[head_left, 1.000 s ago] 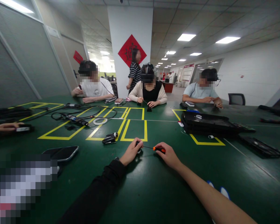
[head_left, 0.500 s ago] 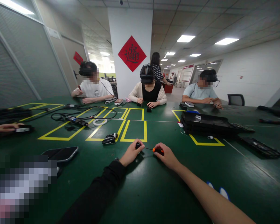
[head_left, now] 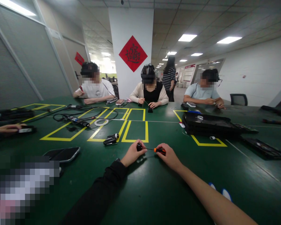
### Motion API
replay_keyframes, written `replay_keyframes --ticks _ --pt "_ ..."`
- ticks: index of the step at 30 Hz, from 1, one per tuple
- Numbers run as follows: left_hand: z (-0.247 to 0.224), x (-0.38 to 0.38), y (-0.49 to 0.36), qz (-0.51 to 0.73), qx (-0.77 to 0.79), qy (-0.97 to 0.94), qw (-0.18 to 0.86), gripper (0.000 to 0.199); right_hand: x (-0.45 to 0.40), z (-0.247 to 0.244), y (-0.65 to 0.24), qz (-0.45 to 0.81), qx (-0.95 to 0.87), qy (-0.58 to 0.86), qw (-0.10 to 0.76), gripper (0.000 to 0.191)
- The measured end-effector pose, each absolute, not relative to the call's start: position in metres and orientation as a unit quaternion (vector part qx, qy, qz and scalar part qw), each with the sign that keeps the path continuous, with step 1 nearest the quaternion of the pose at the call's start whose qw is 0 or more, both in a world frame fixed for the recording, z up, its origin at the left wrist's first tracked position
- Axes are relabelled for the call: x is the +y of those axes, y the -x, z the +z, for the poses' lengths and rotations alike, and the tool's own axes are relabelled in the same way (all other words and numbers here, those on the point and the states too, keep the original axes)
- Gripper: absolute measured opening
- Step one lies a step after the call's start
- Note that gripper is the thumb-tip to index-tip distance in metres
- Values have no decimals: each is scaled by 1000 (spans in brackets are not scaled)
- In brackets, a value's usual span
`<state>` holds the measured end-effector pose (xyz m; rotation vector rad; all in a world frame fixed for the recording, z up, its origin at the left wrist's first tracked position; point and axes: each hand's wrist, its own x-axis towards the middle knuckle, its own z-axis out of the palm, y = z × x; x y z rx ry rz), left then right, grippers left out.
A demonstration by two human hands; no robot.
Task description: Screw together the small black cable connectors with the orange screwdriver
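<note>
My left hand [head_left: 134, 153] is closed on a small black cylindrical part [head_left: 139, 147] above the green table [head_left: 140, 187]. In my right hand [head_left: 170, 157] is a screwdriver [head_left: 161, 151] with an orange and black handle, held between thumb and fingers. Its thin shaft points left and reaches my left fingers, which hide the tip. Beyond my left hand, some black cylindrical pieces [head_left: 110, 139] lie beside a yellow tape rectangle.
At the left are a phone [head_left: 63, 154], coiled black cables [head_left: 72, 118] and a white ring [head_left: 101, 122]. Stacked black trays [head_left: 208, 122] lie to the right. Another person's hand [head_left: 10, 128] holds a black device. Three people sit across the table.
My hands and the screwdriver have barely moved, though more of the orange and black handle shows. A person in a striped top behind the table has moved to the right.
</note>
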<state>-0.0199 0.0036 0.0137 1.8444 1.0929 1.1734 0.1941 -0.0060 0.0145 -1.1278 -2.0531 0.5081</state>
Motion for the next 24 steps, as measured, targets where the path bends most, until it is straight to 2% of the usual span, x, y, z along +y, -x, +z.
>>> replay_keyframes --ticks 4,14,24 --pt "13 4 20 451 424 -709 337 16 -5 13 -194 225 -786 441 370 25" --pt "13 4 21 453 421 -712 333 16 -7 17 -195 195 -807 430 354 15" --pt "12 4 19 450 430 -711 326 14 -4 12 -195 198 -805 442 344 21"
